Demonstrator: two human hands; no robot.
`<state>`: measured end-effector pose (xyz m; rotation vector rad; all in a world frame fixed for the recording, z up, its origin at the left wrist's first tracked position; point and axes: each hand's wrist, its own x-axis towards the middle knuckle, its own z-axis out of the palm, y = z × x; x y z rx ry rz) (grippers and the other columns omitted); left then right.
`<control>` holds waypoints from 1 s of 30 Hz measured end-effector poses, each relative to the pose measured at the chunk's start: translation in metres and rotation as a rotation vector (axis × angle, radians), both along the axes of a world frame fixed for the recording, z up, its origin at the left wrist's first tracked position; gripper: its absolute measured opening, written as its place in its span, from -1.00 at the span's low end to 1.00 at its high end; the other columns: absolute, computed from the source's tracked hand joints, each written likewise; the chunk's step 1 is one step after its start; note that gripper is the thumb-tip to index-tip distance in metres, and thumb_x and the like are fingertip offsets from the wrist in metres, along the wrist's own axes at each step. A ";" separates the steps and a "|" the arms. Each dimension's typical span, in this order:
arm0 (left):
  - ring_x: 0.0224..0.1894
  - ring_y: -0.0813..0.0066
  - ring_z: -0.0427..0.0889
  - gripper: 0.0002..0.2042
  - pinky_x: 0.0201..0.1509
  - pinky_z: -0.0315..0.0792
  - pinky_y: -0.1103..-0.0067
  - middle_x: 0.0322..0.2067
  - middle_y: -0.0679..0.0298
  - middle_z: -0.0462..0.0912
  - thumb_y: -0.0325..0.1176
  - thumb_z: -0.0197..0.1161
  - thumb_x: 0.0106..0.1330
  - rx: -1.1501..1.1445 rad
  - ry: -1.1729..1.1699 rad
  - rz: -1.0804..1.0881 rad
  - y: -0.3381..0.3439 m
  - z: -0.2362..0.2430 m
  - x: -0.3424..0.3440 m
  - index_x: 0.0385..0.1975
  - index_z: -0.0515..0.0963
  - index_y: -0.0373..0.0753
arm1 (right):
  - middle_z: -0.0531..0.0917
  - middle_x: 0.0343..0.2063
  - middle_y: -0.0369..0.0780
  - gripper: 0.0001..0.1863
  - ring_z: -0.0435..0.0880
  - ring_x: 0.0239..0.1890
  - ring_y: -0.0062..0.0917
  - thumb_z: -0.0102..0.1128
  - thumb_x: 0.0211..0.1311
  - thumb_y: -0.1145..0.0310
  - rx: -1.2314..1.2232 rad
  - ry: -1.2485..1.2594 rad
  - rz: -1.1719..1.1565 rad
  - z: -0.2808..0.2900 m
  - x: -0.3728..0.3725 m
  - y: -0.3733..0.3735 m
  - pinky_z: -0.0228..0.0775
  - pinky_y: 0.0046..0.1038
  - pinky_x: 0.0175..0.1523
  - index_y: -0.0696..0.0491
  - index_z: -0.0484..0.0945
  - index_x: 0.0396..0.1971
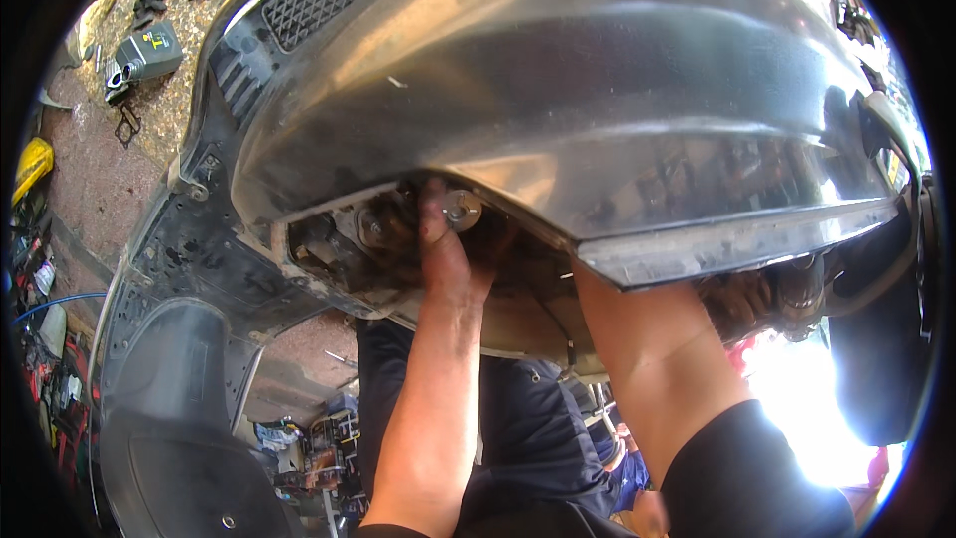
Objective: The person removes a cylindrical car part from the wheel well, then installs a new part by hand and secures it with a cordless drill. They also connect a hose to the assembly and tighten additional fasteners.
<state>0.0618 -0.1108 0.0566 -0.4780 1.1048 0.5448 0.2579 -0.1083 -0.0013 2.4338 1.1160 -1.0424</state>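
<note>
A large, glossy dark body panel [637,70] of what looks like a motor scooter spans the upper view. Below its lower edge is an opening with metal engine parts [373,227] inside. My left hand [444,251] reaches up into this gap, beside a round metal piece [461,210] with a hole in its middle. Shadow and the panel edge hide most of its fingers, so what they grip does not show. From the right, my right forearm [652,339] goes up behind the panel's lower edge. That hand is hidden in the dark space behind it.
A black plastic body section [169,359] curves down the left side. On the ground at upper left lie a dark grey bottle [149,52] and a yellow object [34,168]. Tools and parts [55,369] clutter the left edge. Another person [629,468] is partly visible at the bottom.
</note>
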 end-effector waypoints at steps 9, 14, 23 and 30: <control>0.10 0.28 0.63 -0.47 0.12 0.58 0.07 0.02 0.29 0.63 0.18 0.25 0.32 0.067 0.022 -0.071 0.004 -0.003 0.002 0.16 0.48 0.01 | 0.67 -0.01 0.12 -0.51 0.65 0.07 0.03 0.15 0.32 0.12 -0.007 0.008 0.003 0.010 -0.004 0.006 0.46 -0.13 0.19 0.17 0.59 0.08; 0.10 0.27 0.64 -0.45 0.14 0.58 0.08 0.04 0.31 0.65 0.20 0.26 0.30 0.001 0.000 -0.080 0.007 -0.003 0.002 0.17 0.48 0.00 | 0.67 -0.02 0.13 -0.51 0.65 0.06 0.04 0.15 0.32 0.12 -0.006 0.008 -0.002 0.007 -0.006 0.004 0.47 -0.13 0.18 0.18 0.59 0.09; 0.09 0.23 0.64 -0.40 0.13 0.57 0.08 0.02 0.29 0.65 0.23 0.33 0.23 -0.082 0.000 -0.039 0.007 -0.009 0.002 0.15 0.49 -0.02 | 0.67 -0.04 0.14 -0.49 0.66 0.04 0.05 0.16 0.31 0.11 -0.005 0.008 -0.007 0.003 -0.007 0.006 0.50 -0.12 0.15 0.18 0.57 0.10; 0.07 0.22 0.64 -0.33 0.15 0.57 0.12 0.01 0.29 0.67 0.35 0.26 0.22 -0.014 -0.031 -0.077 0.011 -0.005 0.001 0.13 0.54 -0.04 | 0.67 -0.05 0.15 -0.48 0.66 0.03 0.05 0.17 0.31 0.11 0.153 0.119 -0.126 0.079 -0.056 0.031 0.51 -0.12 0.12 0.19 0.56 0.11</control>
